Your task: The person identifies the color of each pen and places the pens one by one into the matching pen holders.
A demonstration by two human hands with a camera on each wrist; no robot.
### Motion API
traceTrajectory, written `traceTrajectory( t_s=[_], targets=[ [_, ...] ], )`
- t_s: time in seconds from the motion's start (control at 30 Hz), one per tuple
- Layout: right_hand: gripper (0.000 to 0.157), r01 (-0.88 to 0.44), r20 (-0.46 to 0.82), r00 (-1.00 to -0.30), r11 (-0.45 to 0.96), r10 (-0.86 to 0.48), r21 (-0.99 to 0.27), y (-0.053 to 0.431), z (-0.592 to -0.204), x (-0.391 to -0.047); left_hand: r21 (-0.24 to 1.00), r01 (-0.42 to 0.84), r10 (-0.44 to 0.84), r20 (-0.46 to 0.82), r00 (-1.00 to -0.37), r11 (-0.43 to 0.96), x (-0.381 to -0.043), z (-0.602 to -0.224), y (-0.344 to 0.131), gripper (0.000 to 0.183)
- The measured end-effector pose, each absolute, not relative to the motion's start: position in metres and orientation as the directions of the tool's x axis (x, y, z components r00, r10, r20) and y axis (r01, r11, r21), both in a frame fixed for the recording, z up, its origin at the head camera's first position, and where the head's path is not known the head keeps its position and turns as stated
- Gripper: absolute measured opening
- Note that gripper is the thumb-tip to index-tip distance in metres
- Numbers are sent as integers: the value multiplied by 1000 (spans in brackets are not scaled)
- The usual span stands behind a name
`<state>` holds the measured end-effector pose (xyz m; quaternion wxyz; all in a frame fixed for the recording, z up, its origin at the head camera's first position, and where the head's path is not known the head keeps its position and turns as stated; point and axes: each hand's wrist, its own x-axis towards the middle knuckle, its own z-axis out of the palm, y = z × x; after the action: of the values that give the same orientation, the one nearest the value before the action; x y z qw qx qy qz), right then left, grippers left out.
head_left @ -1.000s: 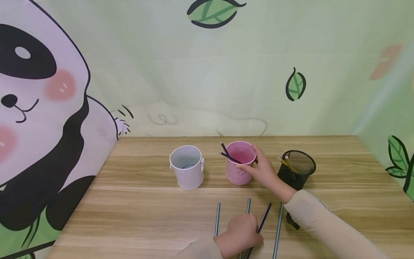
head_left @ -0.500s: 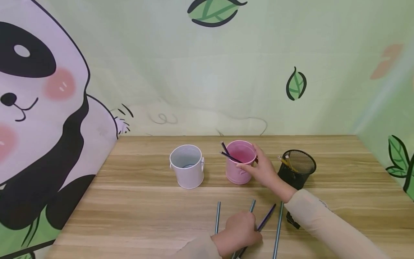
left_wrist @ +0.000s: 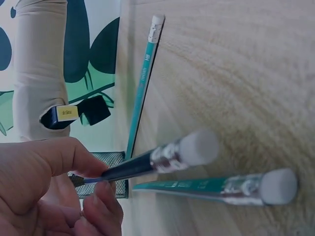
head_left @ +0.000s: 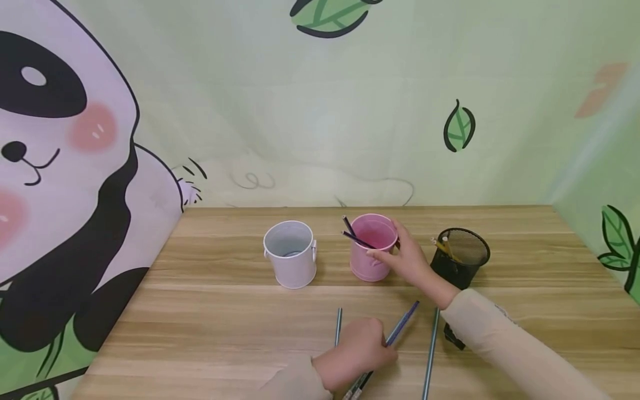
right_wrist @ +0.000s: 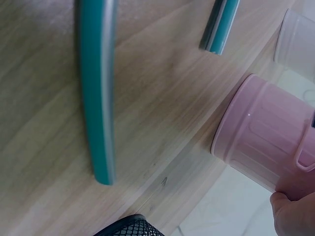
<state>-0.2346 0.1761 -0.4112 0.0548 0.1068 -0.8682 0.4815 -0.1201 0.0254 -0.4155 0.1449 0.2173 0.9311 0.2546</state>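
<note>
L hand (head_left: 357, 350) pinches dark pencil (left_wrist: 130, 167) btwn thumb & fingers — can't tell if it's got the green pencil (left_wrist: 206, 187) alongside too. R hand (head_left: 411, 264) grips pink bucket (head_left: 364, 265) by the rim, approx 12 o'clock from L hand on table (head_left: 215, 311) — white bucket (head_left: 295, 272) at pink's 9, mesh cup (head_left: 452, 273) at 3.

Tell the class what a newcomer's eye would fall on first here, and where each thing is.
Probably the big panda on the backdrop, at the left of the head view. Next comes the pink bucket, between the white bucket and black mesh holder, its right side held by the right hand. Nearer the camera, the left hand pinches a dark pencil over the wooden table.
</note>
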Motion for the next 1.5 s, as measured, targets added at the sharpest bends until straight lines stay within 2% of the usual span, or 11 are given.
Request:
traceTrajectory(
  t_s=[0.4,0.7,1.03,1.2,1.5],
  targets=[
    [84,-237,198,-972,525,-129,-818,176,-410,-237,585,303,465,-146,-873,752,-115,-407,13,33],
    [80,-258,220,-966,507,-135,-822,178,-412,-237,614,302,468,-126,-875,729,-115,-400,9,29],
    [77,-264,222,-964,488,-144,-832,177,-413,-234,558,358,448,-28,-893,749,-115,-395,5,22],
    [78,-254,214,-967,493,-138,-832,176,-412,-234,575,364,426,28,-904,733,-116,-394,1,18],
    [75,-270,222,-963,471,-155,-840,176,-411,-233,644,339,400,55,-915,686,-118,-384,-4,10]
  ],
)
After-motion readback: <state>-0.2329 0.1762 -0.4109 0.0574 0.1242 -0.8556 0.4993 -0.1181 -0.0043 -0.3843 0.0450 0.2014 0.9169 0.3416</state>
